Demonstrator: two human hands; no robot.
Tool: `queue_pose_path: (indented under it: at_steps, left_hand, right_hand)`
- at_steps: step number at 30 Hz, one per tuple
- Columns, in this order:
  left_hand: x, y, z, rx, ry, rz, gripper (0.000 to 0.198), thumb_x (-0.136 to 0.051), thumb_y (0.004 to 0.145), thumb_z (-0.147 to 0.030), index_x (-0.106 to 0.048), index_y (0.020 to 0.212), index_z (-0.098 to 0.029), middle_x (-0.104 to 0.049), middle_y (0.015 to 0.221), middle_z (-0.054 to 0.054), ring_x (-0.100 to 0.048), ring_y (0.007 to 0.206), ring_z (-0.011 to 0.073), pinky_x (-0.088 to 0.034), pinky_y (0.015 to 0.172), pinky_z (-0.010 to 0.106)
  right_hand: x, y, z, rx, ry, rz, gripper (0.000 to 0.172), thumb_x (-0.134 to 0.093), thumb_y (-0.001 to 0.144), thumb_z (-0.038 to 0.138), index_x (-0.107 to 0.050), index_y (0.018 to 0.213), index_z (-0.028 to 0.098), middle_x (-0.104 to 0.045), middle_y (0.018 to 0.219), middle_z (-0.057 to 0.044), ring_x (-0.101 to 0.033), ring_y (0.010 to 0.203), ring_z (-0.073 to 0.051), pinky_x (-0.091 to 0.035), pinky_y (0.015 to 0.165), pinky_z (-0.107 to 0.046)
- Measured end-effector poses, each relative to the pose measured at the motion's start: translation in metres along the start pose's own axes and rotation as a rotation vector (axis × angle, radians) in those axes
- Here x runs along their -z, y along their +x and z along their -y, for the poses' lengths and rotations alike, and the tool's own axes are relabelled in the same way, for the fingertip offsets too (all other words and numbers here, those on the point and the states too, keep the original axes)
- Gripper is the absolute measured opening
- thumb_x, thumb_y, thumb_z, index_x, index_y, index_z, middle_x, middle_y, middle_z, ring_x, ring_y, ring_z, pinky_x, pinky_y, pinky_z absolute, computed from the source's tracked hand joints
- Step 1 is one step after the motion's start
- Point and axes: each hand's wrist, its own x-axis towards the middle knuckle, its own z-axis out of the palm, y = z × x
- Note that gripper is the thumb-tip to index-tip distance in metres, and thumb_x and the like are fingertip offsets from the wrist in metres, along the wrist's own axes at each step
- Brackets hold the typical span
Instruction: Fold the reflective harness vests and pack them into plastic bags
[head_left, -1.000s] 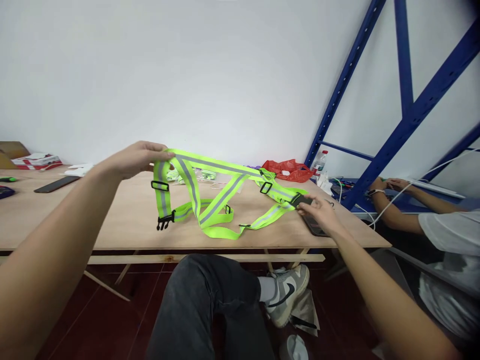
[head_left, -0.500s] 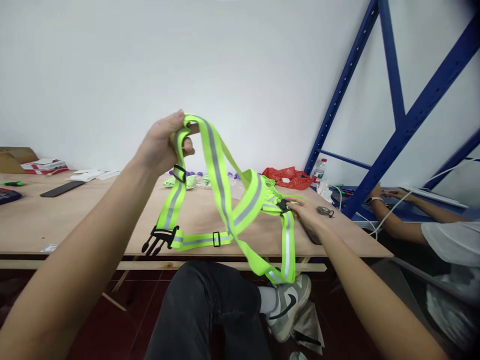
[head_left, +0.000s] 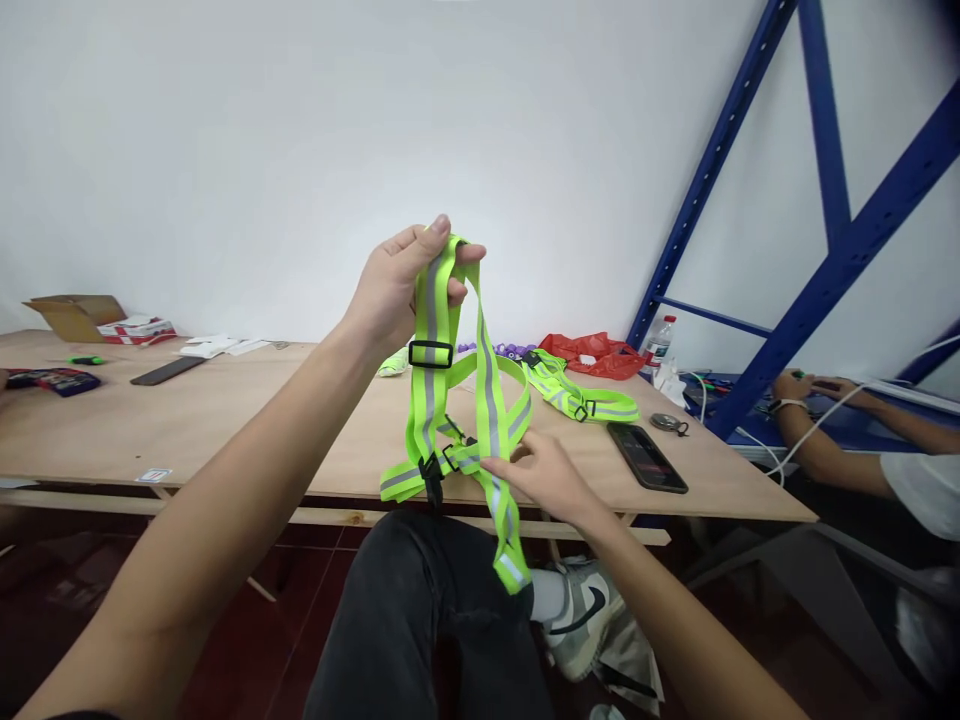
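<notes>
A neon yellow-green reflective harness (head_left: 491,400) with grey stripes hangs in loops in front of me. My left hand (head_left: 420,270) is closed round its upper straps and holds them up. Lower down, my right hand (head_left: 544,475) pinches one of the hanging straps. A black slide adjuster (head_left: 431,354) sits on the strap below my left hand, and a black buckle (head_left: 431,480) dangles near the table edge. Behind my right hand, a second reflective harness (head_left: 574,390) lies in a heap on the table.
On the wooden table (head_left: 300,410) are a phone (head_left: 646,458), a round metal object (head_left: 667,423), a red plastic bag (head_left: 592,355), purple items and a bottle (head_left: 660,340). A cardboard box (head_left: 75,318) stands far left. At right rise blue rack posts (head_left: 795,280), with another person's arms (head_left: 817,430) beyond.
My left hand has moved right with the harness straps. My right hand has come left and lower, from the black buckle to a hanging strap. The second harness and phone show more fully.
</notes>
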Motion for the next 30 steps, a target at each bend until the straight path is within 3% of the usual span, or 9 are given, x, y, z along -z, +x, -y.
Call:
queue_pose_path:
  at_steps: [2, 4, 9, 14, 19, 23, 26, 28, 30]
  left_hand:
    - [0.006, -0.002, -0.002, 0.005, 0.026, 0.007, 0.038, -0.066, 0.088, -0.056, -0.055, 0.089, -0.02, -0.069, 0.079, 0.001, -0.067, 0.064, 0.0129, -0.049, 0.055, 0.024]
    - [0.02, -0.004, -0.005, 0.017, 0.063, 0.008, 0.038, -0.067, 0.087, -0.056, -0.055, 0.089, -0.02, -0.068, 0.074, 0.001, -0.065, 0.061, 0.0131, -0.048, 0.054, 0.025]
    - [0.068, -0.017, -0.009, 0.107, 0.068, 0.002, 0.036, -0.071, 0.084, -0.051, -0.052, 0.078, -0.021, -0.051, 0.052, -0.005, -0.05, 0.044, 0.009, -0.04, 0.045, 0.024]
    - [0.097, -0.04, -0.01, 0.254, -0.031, 0.156, 0.044, -0.077, 0.081, -0.041, -0.042, 0.066, -0.019, -0.033, 0.041, -0.01, -0.027, 0.032, 0.003, -0.023, 0.035, 0.019]
    - [0.103, -0.061, -0.01, 0.336, 0.029, 0.322, 0.041, -0.076, 0.08, -0.048, -0.049, 0.068, -0.02, -0.035, 0.037, -0.009, -0.027, 0.028, 0.0052, -0.023, 0.032, 0.02]
    - [0.105, -0.073, -0.003, 0.445, 0.095, 0.504, 0.044, -0.075, 0.075, -0.06, -0.055, 0.073, -0.02, -0.049, 0.041, -0.002, -0.043, 0.032, 0.0126, -0.039, 0.037, 0.026]
    - [0.1, -0.076, 0.01, 0.531, 0.265, 0.609, 0.041, -0.069, 0.081, -0.059, -0.06, 0.079, -0.019, -0.058, 0.051, 0.002, -0.054, 0.043, 0.0162, -0.048, 0.049, 0.029]
    - [0.092, -0.076, 0.021, 0.513, 0.439, 0.573, 0.036, -0.067, 0.084, -0.055, -0.063, 0.084, -0.019, -0.063, 0.061, 0.003, -0.06, 0.055, 0.018, -0.05, 0.058, 0.03]
    - [0.078, -0.076, 0.03, 0.402, 0.616, 0.431, 0.035, -0.069, 0.083, -0.053, -0.065, 0.092, -0.02, -0.068, 0.076, 0.005, -0.064, 0.071, 0.0214, -0.051, 0.065, 0.03]
  right_hand:
    - [-0.009, -0.001, 0.003, -0.013, 0.066, 0.027, 0.038, -0.073, 0.078, 0.056, -0.075, 0.082, 0.018, -0.074, 0.079, -0.005, -0.064, 0.07, -0.022, -0.052, 0.064, -0.033]
    - [-0.003, 0.001, 0.007, -0.001, 0.171, 0.029, 0.038, -0.072, 0.079, 0.056, -0.074, 0.076, 0.018, -0.071, 0.073, -0.004, -0.062, 0.065, -0.02, -0.051, 0.062, -0.032]
    - [0.043, 0.007, 0.035, 0.0, 0.483, -0.129, 0.034, -0.082, 0.066, 0.053, -0.07, 0.076, 0.023, -0.067, 0.07, -0.001, -0.059, 0.061, -0.017, -0.051, 0.061, -0.03]
    - [0.09, 0.017, 0.069, 0.03, 0.479, -0.07, 0.036, -0.078, 0.066, 0.057, -0.067, 0.068, 0.023, -0.06, 0.059, -0.003, -0.058, 0.057, -0.021, -0.051, 0.058, -0.036]
    - [0.122, 0.03, 0.093, 0.161, 0.414, -0.053, 0.043, -0.075, 0.069, 0.056, -0.051, 0.051, 0.026, -0.049, 0.05, -0.001, -0.053, 0.051, -0.02, -0.05, 0.057, -0.04]
    - [0.127, 0.032, 0.11, 0.174, 0.353, -0.152, 0.036, -0.068, 0.076, 0.057, -0.059, 0.06, 0.026, -0.062, 0.066, -0.004, -0.062, 0.064, -0.023, -0.052, 0.066, -0.043]
    - [0.119, 0.027, 0.125, 0.169, 0.318, -0.189, 0.031, -0.066, 0.079, 0.057, -0.068, 0.076, 0.027, -0.071, 0.085, -0.006, -0.067, 0.08, -0.025, -0.054, 0.071, -0.042]
    - [0.108, 0.023, 0.136, 0.175, 0.288, -0.186, 0.033, -0.067, 0.079, 0.058, -0.072, 0.083, 0.026, -0.072, 0.089, -0.006, -0.067, 0.087, -0.026, -0.055, 0.073, -0.04]
    - [0.095, 0.021, 0.144, 0.18, 0.288, -0.193, 0.034, -0.072, 0.078, 0.058, -0.074, 0.085, 0.026, -0.072, 0.085, -0.005, -0.067, 0.086, -0.025, -0.056, 0.074, -0.039]
